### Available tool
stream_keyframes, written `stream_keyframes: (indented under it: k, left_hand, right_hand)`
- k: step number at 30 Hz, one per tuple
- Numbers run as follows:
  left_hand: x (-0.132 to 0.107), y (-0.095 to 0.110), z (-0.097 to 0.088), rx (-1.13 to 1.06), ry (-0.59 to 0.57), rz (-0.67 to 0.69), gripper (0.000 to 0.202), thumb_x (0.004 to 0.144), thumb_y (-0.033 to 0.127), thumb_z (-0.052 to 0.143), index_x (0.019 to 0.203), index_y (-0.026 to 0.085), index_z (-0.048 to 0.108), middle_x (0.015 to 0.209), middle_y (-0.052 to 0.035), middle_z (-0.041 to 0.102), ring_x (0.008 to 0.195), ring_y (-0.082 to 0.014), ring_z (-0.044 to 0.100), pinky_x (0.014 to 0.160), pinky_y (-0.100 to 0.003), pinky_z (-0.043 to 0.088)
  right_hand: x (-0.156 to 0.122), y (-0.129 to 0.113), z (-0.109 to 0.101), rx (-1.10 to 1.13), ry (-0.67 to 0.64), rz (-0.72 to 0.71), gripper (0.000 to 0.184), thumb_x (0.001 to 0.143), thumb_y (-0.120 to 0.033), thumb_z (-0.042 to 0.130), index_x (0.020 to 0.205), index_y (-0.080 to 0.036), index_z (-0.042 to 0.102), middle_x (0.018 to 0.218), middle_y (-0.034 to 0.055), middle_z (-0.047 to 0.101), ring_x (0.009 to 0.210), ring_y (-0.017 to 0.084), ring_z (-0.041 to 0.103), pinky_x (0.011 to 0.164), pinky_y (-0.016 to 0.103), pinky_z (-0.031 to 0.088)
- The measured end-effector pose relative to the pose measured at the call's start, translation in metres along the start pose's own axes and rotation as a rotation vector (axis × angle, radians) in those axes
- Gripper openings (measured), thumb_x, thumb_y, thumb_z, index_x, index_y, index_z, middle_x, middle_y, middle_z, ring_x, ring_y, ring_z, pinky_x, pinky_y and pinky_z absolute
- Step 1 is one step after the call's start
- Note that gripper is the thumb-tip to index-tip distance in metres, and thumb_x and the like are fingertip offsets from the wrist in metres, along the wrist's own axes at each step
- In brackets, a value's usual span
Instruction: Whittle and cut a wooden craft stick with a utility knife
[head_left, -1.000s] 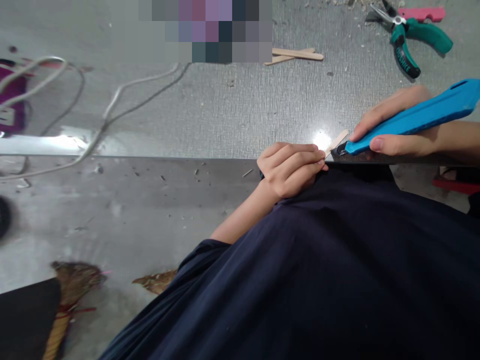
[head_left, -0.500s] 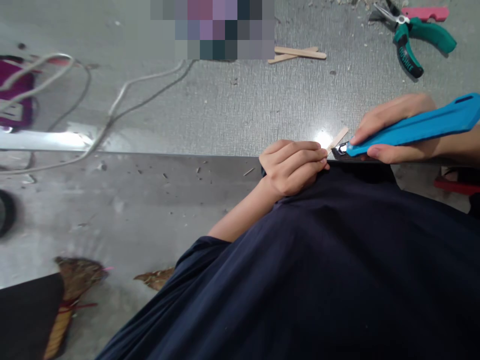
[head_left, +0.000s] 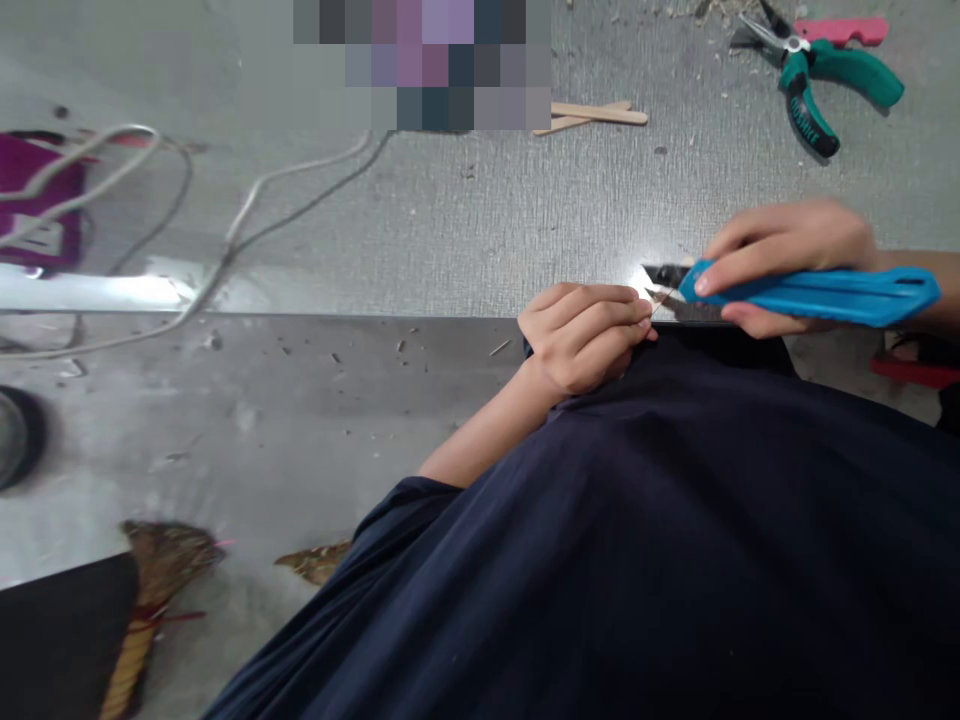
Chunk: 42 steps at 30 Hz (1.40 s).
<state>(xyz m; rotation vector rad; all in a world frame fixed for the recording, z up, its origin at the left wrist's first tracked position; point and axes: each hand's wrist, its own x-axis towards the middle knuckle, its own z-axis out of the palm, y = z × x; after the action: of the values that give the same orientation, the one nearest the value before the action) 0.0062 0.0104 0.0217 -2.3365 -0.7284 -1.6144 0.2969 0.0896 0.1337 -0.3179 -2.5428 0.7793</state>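
Observation:
My left hand [head_left: 583, 333] is closed at the table's near edge, pinching a small wooden stick [head_left: 658, 298] whose tip barely shows past my fingers. My right hand [head_left: 784, 262] grips a blue-handled cutter [head_left: 817, 293] lying almost level, its dark blade [head_left: 664, 276] right at the stick's tip. My dark blue shirt fills the lower right of the view.
On the grey metal table [head_left: 465, 210] lie two wooden sticks [head_left: 596, 114] at the back, green-handled pliers [head_left: 814, 75] and a pink object [head_left: 840, 28] at the far right. A white cable [head_left: 240, 215] and a purple item [head_left: 34, 205] are at left. A broom [head_left: 146, 600] lies on the floor.
The blue cutter has swung down from a raised tilt to nearly level, and its blade has slid left over the stick. Less of the stick shows now. My left hand stayed put.

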Motion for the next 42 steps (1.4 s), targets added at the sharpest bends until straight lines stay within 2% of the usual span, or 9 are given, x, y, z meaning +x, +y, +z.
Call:
stream_keyframes:
  k: [2,5,10,16,22,25,30,36,42]
  left_hand:
    - [-0.003,0.000,0.001,0.064,-0.018,-0.006,0.017,0.108,0.026,0.083,0.094,0.031,0.076,0.091,0.0048,0.091,0.082,-0.0188,0.088,0.066,-0.034,0.060]
    - [-0.009,-0.001,0.002,0.128,-0.042,-0.034,0.023,0.112,0.033,0.077,0.089,0.031,0.075,0.085,0.0051,0.089,0.078,-0.0197,0.087,0.063,-0.036,0.059]
    - [-0.010,0.000,0.005,0.097,-0.003,-0.055,0.017,0.111,0.035,0.080,0.095,0.033,0.078,0.086,0.0055,0.090,0.077,-0.0199,0.088,0.062,-0.035,0.059]
    - [0.001,0.001,0.006,0.057,0.078,0.013,0.013,0.105,0.021,0.086,0.101,0.031,0.079,0.094,0.0053,0.092,0.080,-0.0180,0.088,0.062,-0.033,0.059]
    - [-0.008,-0.001,0.003,0.077,0.006,-0.032,0.010,0.108,0.030,0.084,0.100,0.033,0.079,0.091,0.0043,0.090,0.081,-0.0203,0.088,0.063,-0.036,0.059]
    - [-0.012,-0.001,0.002,0.112,-0.013,-0.057,0.013,0.112,0.036,0.079,0.099,0.034,0.079,0.087,0.0035,0.088,0.075,-0.0201,0.083,0.063,-0.038,0.057]
    - [-0.004,-0.001,0.007,0.178,0.082,0.030,0.018,0.114,0.034,0.078,0.095,0.032,0.076,0.081,0.0040,0.083,0.071,-0.0166,0.070,0.059,-0.036,0.050]
    - [0.010,0.001,0.011,0.166,0.150,0.043,0.024,0.113,0.028,0.078,0.091,0.030,0.073,0.075,0.0053,0.080,0.064,-0.0143,0.066,0.052,-0.034,0.045]
    - [0.008,0.002,0.005,0.169,0.086,0.034,0.019,0.112,0.026,0.082,0.095,0.029,0.074,0.077,0.0053,0.082,0.069,-0.0135,0.068,0.055,-0.033,0.049]
  right_hand:
    - [0.003,-0.003,-0.003,0.022,0.050,0.072,0.017,0.112,-0.033,0.074,0.126,-0.030,0.083,0.125,0.0044,0.087,0.109,0.020,0.085,0.097,0.033,0.066]
    - [0.004,-0.005,-0.006,0.118,0.060,0.132,0.017,0.109,-0.034,0.076,0.123,-0.028,0.084,0.116,0.0030,0.089,0.105,0.020,0.086,0.093,0.033,0.065]
    - [0.000,-0.001,-0.005,0.128,0.051,0.101,0.017,0.106,-0.036,0.077,0.120,-0.029,0.086,0.113,-0.0005,0.091,0.096,0.016,0.087,0.087,0.025,0.064]
    - [-0.001,0.007,-0.002,0.178,-0.006,0.024,0.022,0.107,-0.034,0.075,0.124,-0.025,0.086,0.111,-0.0017,0.090,0.093,0.012,0.084,0.086,0.022,0.062]
    - [0.001,0.005,0.000,0.196,-0.026,0.014,0.021,0.110,-0.034,0.075,0.125,-0.025,0.085,0.116,0.0000,0.091,0.100,0.014,0.087,0.091,0.023,0.065]
    - [0.002,0.003,-0.001,0.205,-0.051,0.016,0.018,0.111,-0.032,0.075,0.125,-0.024,0.084,0.118,0.0021,0.090,0.104,0.015,0.087,0.094,0.025,0.066]
    - [0.001,0.008,-0.001,0.254,-0.072,-0.018,0.021,0.109,-0.029,0.077,0.127,-0.023,0.085,0.116,0.0019,0.090,0.099,0.014,0.086,0.090,0.023,0.065]
    - [-0.002,0.009,-0.001,0.220,-0.044,0.034,0.021,0.109,-0.033,0.078,0.126,-0.024,0.086,0.115,0.0003,0.090,0.097,0.014,0.086,0.087,0.024,0.064]
    - [0.001,-0.002,-0.004,0.118,0.042,0.147,0.023,0.108,-0.037,0.075,0.120,-0.022,0.088,0.114,0.0032,0.092,0.099,0.018,0.087,0.088,0.029,0.065]
